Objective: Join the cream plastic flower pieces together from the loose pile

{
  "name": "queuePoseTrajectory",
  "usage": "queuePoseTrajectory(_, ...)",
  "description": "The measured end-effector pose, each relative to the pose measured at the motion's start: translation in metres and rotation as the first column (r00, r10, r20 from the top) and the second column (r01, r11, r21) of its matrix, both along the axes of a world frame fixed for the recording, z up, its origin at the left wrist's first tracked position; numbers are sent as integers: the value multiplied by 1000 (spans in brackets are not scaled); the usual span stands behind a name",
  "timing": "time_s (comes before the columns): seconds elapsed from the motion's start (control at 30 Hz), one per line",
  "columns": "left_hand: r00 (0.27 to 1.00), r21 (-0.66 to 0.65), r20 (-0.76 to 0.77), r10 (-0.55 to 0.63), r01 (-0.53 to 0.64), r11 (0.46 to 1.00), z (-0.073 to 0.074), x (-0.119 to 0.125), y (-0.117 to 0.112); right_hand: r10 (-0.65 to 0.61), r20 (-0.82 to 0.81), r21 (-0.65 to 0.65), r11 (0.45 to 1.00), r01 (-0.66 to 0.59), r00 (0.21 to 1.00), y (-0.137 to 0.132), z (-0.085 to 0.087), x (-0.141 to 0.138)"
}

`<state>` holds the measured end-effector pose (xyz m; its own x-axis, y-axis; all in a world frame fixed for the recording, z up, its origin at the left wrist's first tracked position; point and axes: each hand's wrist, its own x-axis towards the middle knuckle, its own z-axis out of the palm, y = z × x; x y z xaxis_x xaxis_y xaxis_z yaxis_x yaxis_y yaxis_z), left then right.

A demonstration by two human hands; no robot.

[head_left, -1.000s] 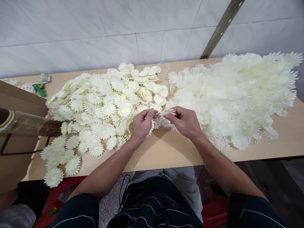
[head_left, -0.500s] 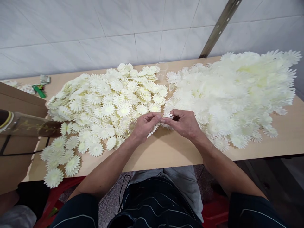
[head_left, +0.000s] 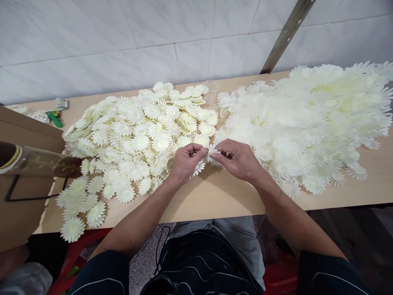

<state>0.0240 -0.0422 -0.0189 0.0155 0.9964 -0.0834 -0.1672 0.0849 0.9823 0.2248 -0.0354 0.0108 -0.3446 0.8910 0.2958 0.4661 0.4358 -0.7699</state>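
Observation:
My left hand (head_left: 184,164) and my right hand (head_left: 241,159) meet over the wooden table (head_left: 215,196), fingers pinched together on a small white flower piece (head_left: 211,150) held between them. More flower pieces show under my left palm. To the left lies a spread of flat cream daisy flowers (head_left: 135,135). To the right rises a thick heap of white flower petals (head_left: 313,119).
A clear plastic cup (head_left: 211,91) stands at the back between the two piles. A brown cardboard box (head_left: 18,180) sits at the left with a dark rod across it. Green-handled items (head_left: 54,116) lie at the far left. The tiled wall runs behind the table.
Both hands have shifted slightly up toward the piles and closed together on the flower piece; one second ago they were a little apart.

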Motion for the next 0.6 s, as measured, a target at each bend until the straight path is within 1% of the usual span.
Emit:
queuePoseTrajectory(0.1, 1000, 14, 2, 10, -10, 1000, 1, 0, -1, -54, -26, -74, 996, 52, 998, -1, 0, 0)
queuePoseTrajectory(0.17, 1000, 9, 13, 20, -20, 1000, 2, 1, -2, -87, -49, -145, 986, 79, 995, -3, 1, -2)
queuePoseTrajectory(0.23, 999, -4, 32, 43, -43, 999, 4, 4, -4, -106, -62, -185, 978, 93, 992, -5, 2, -6)
queuePoseTrajectory(0.33, 996, -23, 59, 71, -70, 997, 8, 8, -6, -134, -68, -198, 973, 119, 989, -8, 5, -13)
queuePoseTrajectory(0.47, 996, -13, 50, 74, -73, 997, 10, 10, -7, -201, -87, -229, 957, 177, 976, -9, 7, -17)
queuePoseTrajectory(0.6, 996, 0, 65, 56, -56, 998, 9, 10, -8, -228, -30, -184, 958, 219, 973, -11, 8, -17)
